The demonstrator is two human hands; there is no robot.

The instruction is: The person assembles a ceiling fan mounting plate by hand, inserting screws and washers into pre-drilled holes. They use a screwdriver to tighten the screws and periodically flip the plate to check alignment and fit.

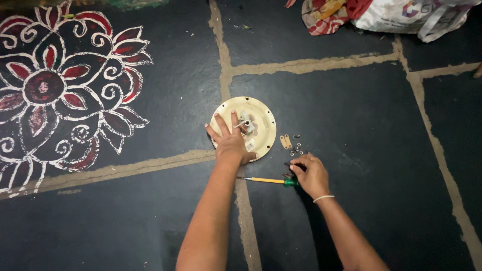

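A round cream-coloured disc [261, 113] with a metal shaft at its centre lies flat on the dark stone floor. My left hand [230, 140] rests on its near-left part, fingers spread over the plate. My right hand [310, 174] is lower right of the disc, fingers pinched at a small dark part among several loose screws and washers [296, 147]. A screwdriver [266, 180] with a yellow shaft and green handle lies on the floor right beside my right hand. Two small beige strips [285, 142] lie just right of the disc.
A red and white floral floor drawing [60, 85] covers the left side. Pale mortar joints [301, 64] cross the dark slabs. A white plastic bag [411, 15] and patterned cloth [324, 15] sit at the top right edge.
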